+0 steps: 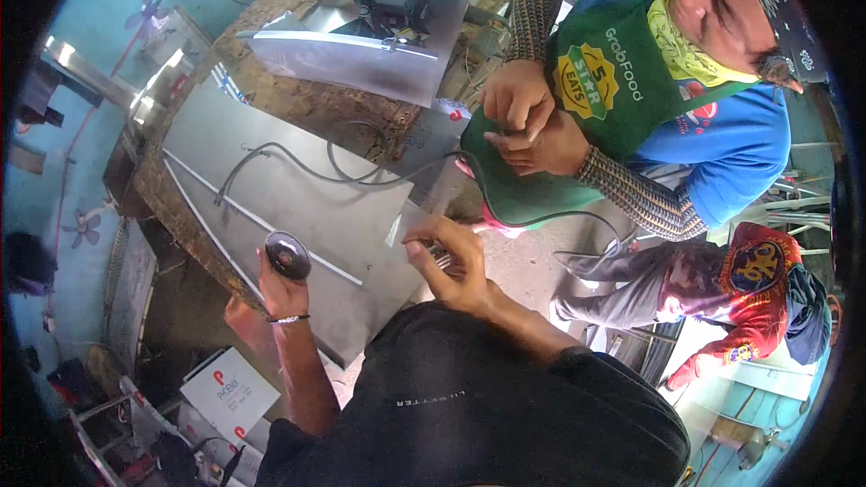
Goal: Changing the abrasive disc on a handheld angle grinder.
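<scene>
My left hand (281, 290), a bracelet at its wrist, is closed on a black round disc (289, 257) that looks like a grinding disc. It is held up over the near left part of a grey metal sheet (307, 140). My right hand (456, 263) is raised at the sheet's right edge, its fingers curled and thumb drawn in; whether something small is in them I cannot make out. Across the sheet lies a thin pale metal strip (338, 270). A black cable (361, 182) loops over the sheet's far side and runs right.
A folded metal box (352, 63) with black pieces inside stands on the worn workbench (280, 13). Across from me, a person in a green apron (595, 63) has both hands together. Another person in red (758, 280) bends farther right. A white carton (230, 390) sits lower left.
</scene>
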Motion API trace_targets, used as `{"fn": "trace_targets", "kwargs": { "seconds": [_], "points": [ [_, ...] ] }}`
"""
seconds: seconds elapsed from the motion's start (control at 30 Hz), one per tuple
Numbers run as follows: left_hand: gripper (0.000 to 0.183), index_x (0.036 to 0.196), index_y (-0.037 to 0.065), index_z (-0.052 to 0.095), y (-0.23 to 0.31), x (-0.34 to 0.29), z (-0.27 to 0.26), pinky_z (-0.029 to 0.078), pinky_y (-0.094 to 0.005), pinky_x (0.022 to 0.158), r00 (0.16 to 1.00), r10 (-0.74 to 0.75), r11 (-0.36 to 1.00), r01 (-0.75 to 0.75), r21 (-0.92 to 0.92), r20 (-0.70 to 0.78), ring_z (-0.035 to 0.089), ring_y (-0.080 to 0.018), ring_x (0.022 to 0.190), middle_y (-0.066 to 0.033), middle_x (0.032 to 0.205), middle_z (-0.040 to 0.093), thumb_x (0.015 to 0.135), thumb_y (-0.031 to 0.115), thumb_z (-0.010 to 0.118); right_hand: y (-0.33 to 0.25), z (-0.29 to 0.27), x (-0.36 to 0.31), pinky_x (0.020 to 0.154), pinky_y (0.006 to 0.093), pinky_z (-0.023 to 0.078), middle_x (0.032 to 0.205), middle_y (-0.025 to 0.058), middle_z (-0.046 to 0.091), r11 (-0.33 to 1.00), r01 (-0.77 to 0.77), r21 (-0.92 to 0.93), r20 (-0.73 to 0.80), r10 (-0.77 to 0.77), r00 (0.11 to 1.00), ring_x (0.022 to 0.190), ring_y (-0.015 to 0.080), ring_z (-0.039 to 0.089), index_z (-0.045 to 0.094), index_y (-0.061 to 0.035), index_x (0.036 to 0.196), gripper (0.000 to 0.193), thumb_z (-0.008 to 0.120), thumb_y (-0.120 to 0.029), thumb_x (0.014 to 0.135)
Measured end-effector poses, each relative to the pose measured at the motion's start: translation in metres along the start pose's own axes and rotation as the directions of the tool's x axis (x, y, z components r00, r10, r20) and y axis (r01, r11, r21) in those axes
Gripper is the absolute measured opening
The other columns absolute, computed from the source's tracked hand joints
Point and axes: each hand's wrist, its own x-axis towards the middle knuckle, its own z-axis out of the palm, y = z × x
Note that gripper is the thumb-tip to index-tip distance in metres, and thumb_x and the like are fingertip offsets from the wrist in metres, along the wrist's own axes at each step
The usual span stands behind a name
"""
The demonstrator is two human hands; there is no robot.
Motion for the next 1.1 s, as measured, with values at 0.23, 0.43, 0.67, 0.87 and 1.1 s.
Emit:
{"fn": "trace_targets", "kwargs": {
  "seconds": [0.23,0.43,0.67,0.87,1.1],
  "points": [
    [0.035,0.110,0.011,0.063,0.002,0.000,-0.001,0.054,-0.0351,0.084,1.000,0.004,1.000,-0.004,0.001,-0.002,0.065,-0.0157,0.092,-0.0014,0.103,0.068,0.104,0.043,0.051,-0.006,0.002,-0.001,0.069,0.0368,0.048,0.087,0.0136,0.068,1.000,0.026,-0.015,0.008,-0.026,1.000,0.076,0.0275,0.064,0.066,0.0013,0.096,0.008,0.065,-0.002,0.088],
    [0.031,0.107,0.013,0.065,0.003,-0.007,0.002,0.055,-0.0338,0.078,0.997,-0.039,0.999,0.038,-0.017,-0.063,0.067,-0.0165,0.088,-0.0011,0.101,0.070,0.104,0.040,0.050,-0.004,0.002,-0.005,0.069,0.0363,0.048,0.086,0.0133,0.068,1.000,0.012,-0.016,0.009,-0.012,1.000,0.076,0.0271,0.064,0.066,0.0009,0.096,0.008,0.065,-0.002,0.088],
    [0.029,0.100,0.016,0.066,0.003,-0.009,0.003,0.055,-0.0348,0.069,0.997,-0.040,0.999,0.038,-0.031,-0.071,0.067,-0.0160,0.078,0.0011,0.091,0.071,0.103,0.041,0.053,-0.005,0.005,-0.006,0.069,0.0366,0.048,0.086,0.0138,0.068,1.000,-0.017,-0.020,0.032,0.018,0.999,0.076,0.0273,0.064,0.067,0.0011,0.095,0.007,0.066,-0.003,0.089],
    [0.027,0.099,0.019,0.066,0.002,0.002,-0.018,0.053,-0.0365,0.070,0.997,-0.077,0.995,0.076,-0.061,-0.020,0.066,-0.0148,0.079,0.0031,0.087,0.069,0.102,0.043,0.054,-0.006,0.008,-0.006,0.070,0.0367,0.049,0.087,0.0138,0.068,0.999,-0.035,-0.007,0.041,0.036,0.999,0.078,0.0278,0.065,0.067,0.0012,0.095,0.007,0.065,-0.003,0.089],
    [0.031,0.105,0.017,0.065,0.000,0.007,-0.021,0.053,-0.0362,0.075,0.996,-0.060,0.998,0.059,-0.019,-0.066,0.065,-0.0154,0.085,0.0020,0.096,0.069,0.102,0.046,0.052,-0.006,0.009,-0.008,0.071,0.0369,0.049,0.087,0.0137,0.068,0.999,-0.029,-0.034,0.051,0.031,0.998,0.079,0.0280,0.066,0.067,0.0011,0.096,0.008,0.066,-0.003,0.089]
  ]
}}
